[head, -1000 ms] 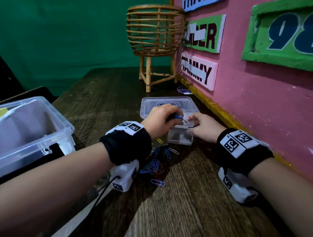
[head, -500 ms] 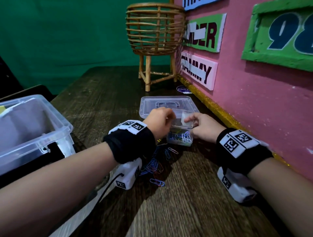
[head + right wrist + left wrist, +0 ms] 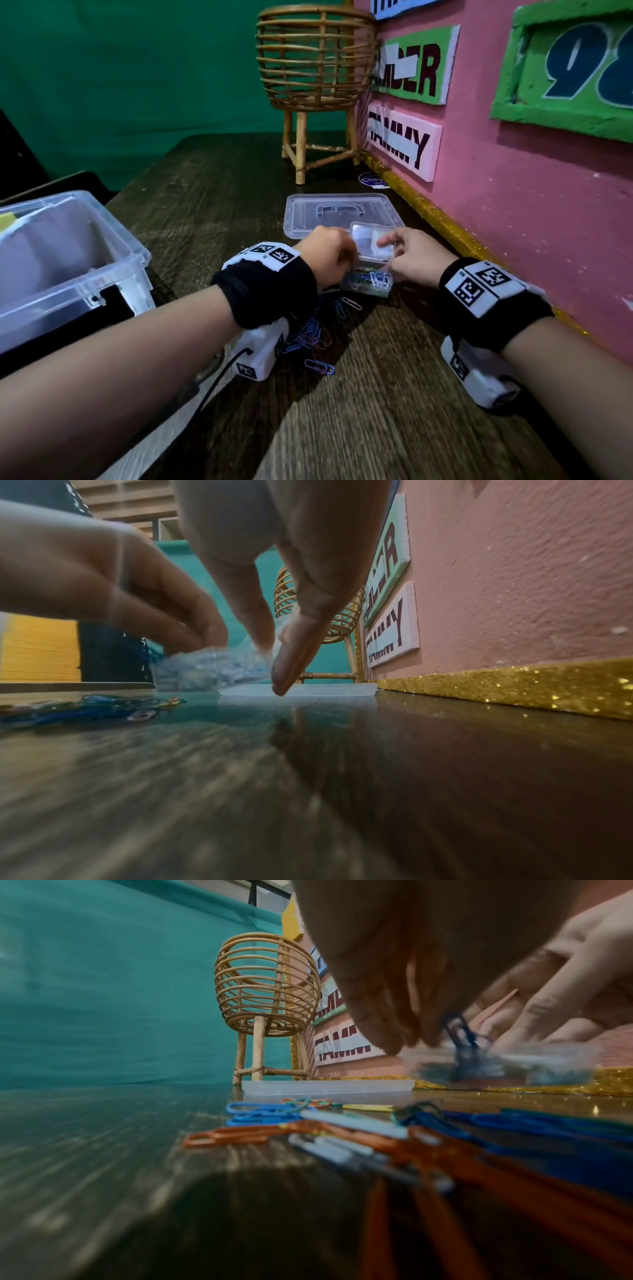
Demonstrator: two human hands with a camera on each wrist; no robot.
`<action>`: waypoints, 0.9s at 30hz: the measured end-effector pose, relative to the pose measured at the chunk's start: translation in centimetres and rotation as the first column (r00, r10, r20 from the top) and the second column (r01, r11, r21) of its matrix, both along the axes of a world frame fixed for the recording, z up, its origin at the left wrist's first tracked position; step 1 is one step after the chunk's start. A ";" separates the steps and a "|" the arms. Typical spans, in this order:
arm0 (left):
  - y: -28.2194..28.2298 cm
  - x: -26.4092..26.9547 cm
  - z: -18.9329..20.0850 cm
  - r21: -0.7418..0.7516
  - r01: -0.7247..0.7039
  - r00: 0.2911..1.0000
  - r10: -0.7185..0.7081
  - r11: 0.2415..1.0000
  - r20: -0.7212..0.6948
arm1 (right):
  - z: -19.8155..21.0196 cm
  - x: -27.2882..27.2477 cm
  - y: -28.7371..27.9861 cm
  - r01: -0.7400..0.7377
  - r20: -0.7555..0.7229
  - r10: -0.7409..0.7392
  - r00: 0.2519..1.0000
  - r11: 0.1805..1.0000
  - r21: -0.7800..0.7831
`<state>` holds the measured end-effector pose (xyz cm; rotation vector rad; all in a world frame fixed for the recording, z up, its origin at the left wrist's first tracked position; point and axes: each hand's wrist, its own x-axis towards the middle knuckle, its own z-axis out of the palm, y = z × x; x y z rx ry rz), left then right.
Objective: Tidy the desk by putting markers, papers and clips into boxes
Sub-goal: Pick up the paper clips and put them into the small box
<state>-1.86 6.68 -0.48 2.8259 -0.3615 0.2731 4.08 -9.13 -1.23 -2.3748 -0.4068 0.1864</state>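
Observation:
A small clear clip box (image 3: pixel 368 281) stands on the dark wooden desk (image 3: pixel 376 411) with several coloured paper clips inside. Its hinged lid (image 3: pixel 371 240) stands raised. My right hand (image 3: pixel 390 255) grips the box at its right side, thumb on the lid. My left hand (image 3: pixel 346 262) hovers over the box's left edge with its fingers curled. In the left wrist view its fingertips (image 3: pixel 387 1039) pinch a dark blue clip (image 3: pixel 459 1028) just above the box (image 3: pixel 496 1064). Loose clips (image 3: pixel 313 337) lie on the desk under my left wrist.
A larger clear lid (image 3: pixel 339 212) lies flat just behind the clip box. A rattan basket stand (image 3: pixel 315 65) rises at the back. A big clear storage box (image 3: pixel 68 267) sits at the left. The pink wall with a gold strip (image 3: pixel 445 222) runs along the right.
My left hand has shifted from over the middle of the box to its left edge. Clips now show inside the box. My right hand has stayed on the box and lid.

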 end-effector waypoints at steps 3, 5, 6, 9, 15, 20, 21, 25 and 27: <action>0.0 -0.6 0.3 -0.023 0.103 0.994 -0.104 0.994 -0.017 | 0.1 -0.2 -0.2 0.038 0.014 -0.038 0.999 0.999 -0.003; 0.5 -0.7 0.8 -0.100 0.041 0.993 -0.029 0.994 0.117 | 0.3 -0.3 -0.4 0.100 0.036 -0.100 0.994 0.995 0.009; 1.0 -0.7 0.9 -0.110 -0.023 0.986 0.041 0.994 0.163 | 0.4 -0.3 -0.5 0.129 0.053 -0.129 0.990 0.992 0.001; 2.6 -1.2 0.3 0.052 -0.151 0.989 0.151 0.987 -0.004 | 0.6 -0.4 -0.6 0.187 0.084 -0.185 0.979 0.982 -0.013; 3.9 -3.9 -1.2 0.182 0.120 0.954 -0.063 0.976 -0.292 | 0.8 -0.7 -0.5 0.203 0.063 -0.200 0.978 0.978 -0.049; 3.6 -4.7 -0.9 0.080 0.151 0.983 -0.140 0.985 -0.122 | 1.0 -0.7 -0.7 0.270 0.071 -0.266 0.961 0.961 -0.065; 2.9 -4.6 -0.7 0.054 0.204 0.973 -0.197 0.977 -0.123 | 1.0 -0.7 -0.7 0.283 0.079 -0.278 0.957 0.957 -0.066; -0.1 -4.0 -0.9 0.112 0.367 0.886 -0.310 0.924 -0.344 | 1.1 -0.8 -1.0 0.299 0.072 -0.294 0.953 0.951 -0.076; 0.0 -4.0 -1.1 0.111 0.353 0.895 -0.301 0.929 -0.328 | 1.0 -0.9 -1.1 0.286 0.062 -0.282 0.958 0.954 -0.086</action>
